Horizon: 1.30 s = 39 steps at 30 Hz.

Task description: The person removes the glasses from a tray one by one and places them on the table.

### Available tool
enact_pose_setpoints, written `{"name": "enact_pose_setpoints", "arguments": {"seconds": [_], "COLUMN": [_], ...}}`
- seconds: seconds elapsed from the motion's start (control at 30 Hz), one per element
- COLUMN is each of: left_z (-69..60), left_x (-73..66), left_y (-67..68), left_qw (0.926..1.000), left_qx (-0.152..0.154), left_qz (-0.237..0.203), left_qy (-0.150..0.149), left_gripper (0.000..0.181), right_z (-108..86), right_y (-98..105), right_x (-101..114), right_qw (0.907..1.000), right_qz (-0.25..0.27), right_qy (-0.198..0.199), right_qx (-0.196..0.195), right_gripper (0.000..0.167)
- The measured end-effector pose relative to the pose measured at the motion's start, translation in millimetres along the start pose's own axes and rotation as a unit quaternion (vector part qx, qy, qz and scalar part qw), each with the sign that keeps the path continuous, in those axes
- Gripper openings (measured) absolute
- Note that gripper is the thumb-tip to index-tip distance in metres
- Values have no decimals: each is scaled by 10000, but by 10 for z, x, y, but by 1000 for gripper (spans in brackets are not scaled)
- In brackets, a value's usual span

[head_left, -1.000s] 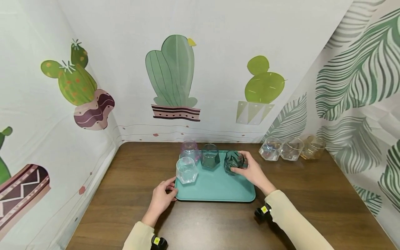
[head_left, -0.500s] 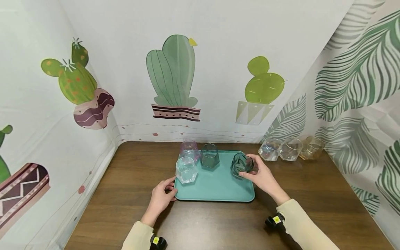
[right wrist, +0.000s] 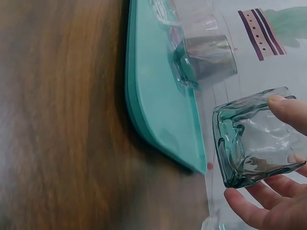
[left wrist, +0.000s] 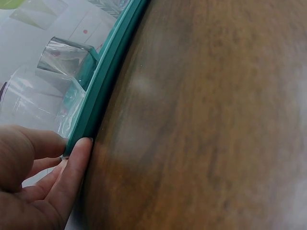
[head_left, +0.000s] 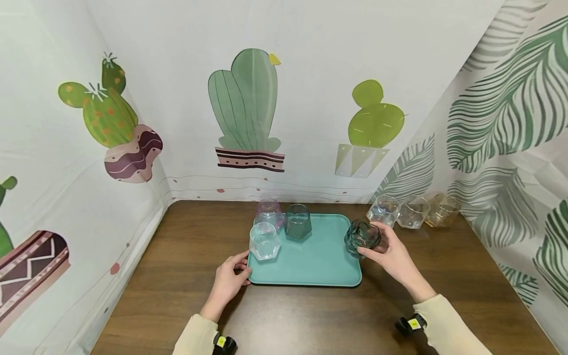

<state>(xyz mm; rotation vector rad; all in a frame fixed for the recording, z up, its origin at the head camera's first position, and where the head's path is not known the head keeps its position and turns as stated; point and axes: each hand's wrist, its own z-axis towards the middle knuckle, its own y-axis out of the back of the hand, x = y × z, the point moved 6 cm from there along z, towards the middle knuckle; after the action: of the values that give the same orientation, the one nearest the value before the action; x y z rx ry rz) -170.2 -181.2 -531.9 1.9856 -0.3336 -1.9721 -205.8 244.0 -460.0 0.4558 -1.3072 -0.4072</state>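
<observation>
A teal tray (head_left: 306, 266) lies on the table. My left hand (head_left: 228, 282) pinches its left front corner; the left wrist view has the thumb and fingers (left wrist: 76, 163) around the rim. My right hand (head_left: 397, 256) holds a dark green faceted glass (head_left: 360, 238) over the tray's right edge. In the right wrist view that glass (right wrist: 254, 139) sits between thumb and fingers, apart from the tray (right wrist: 163, 105). On the tray's left half stand a clear glass (head_left: 265, 242), a pink-purple glass (head_left: 268, 215) and a dark grey-green glass (head_left: 298, 223).
Three glasses stand in a row at the table's back right: a clear iridescent one (head_left: 382, 211), a clear one (head_left: 413, 213) and an amber one (head_left: 443, 211). Behind the wooden table (head_left: 186, 246) hangs a white cloth (head_left: 310, 98) printed with cacti and leaves.
My right hand has carried the dark green glass to the right, from above the tray's right part to its right edge. The left hand has stayed at the tray corner.
</observation>
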Motion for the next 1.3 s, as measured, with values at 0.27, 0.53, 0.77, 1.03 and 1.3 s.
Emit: {"name": "enact_pose_setpoints", "arguments": {"seconds": [0.27, 0.53, 0.77, 1.03, 1.3], "left_z": [24, 11, 6, 7, 4], "left_x": [13, 0, 9, 13, 17], "left_y": [-2, 10, 5, 1, 5], "left_qw": [10000, 10000, 10000, 10000, 10000], "left_qx": [-37, -24, -12, -20, -22], "left_qz": [22, 22, -20, -17, -34], "left_qy": [22, -13, -8, -24, -40], "left_gripper": [46, 46, 46, 46, 46], "right_z": [-83, -162, -220, -270, -308], "right_y": [223, 447, 655, 886, 1082], "right_x": [-90, -189, -312, -446, -602], "right_qw": [9997, 9991, 9970, 9933, 9899], "right_qz": [-186, -224, -408, -702, -866], "right_qy": [-116, 22, -1, -171, -514], "right_qx": [-67, -364, -660, -899, -997], "right_gripper": [75, 71, 71, 72, 76]}}
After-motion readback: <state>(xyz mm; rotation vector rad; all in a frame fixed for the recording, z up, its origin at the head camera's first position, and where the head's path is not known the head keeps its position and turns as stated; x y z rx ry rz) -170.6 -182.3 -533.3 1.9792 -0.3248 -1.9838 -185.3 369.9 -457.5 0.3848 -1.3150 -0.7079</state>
